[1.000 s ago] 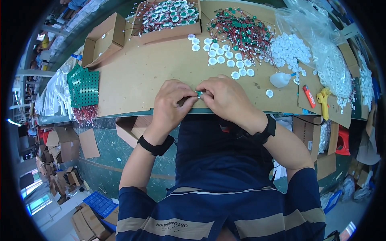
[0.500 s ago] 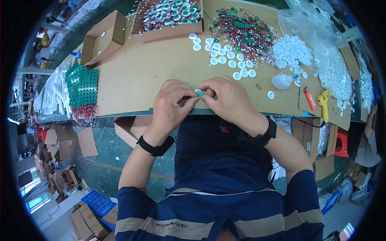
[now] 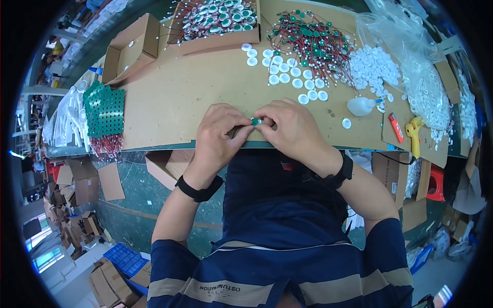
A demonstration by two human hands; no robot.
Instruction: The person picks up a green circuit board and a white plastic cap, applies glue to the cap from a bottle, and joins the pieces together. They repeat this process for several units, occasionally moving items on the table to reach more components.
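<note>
Above the near edge of the table, a small green-and-white round disc (image 3: 255, 121) is pinched between the fingertips of both my hands. My left hand (image 3: 221, 131) has its thumb and forefinger closed on the left side of the disc. On the other side, my right hand (image 3: 288, 126) grips it with bent fingers. The fingers cover much of the disc, which sits tilted. Beyond my hands lie several white round caps (image 3: 297, 83) in loose rows. One single white cap (image 3: 346, 123) rests to the right.
Green discs with red wires (image 3: 313, 43) are heaped at the back, beside small white pieces (image 3: 372, 66). A cardboard box (image 3: 221, 42) holds finished-looking discs. Right are a squeeze bottle (image 3: 361, 106), red lighter (image 3: 396, 128) and yellow glue gun (image 3: 413, 134). Green sheets (image 3: 105, 110) lie left.
The disc has turned between my fingers: its round face showed before, and now it is seen more tilted. My hands have stayed almost in place.
</note>
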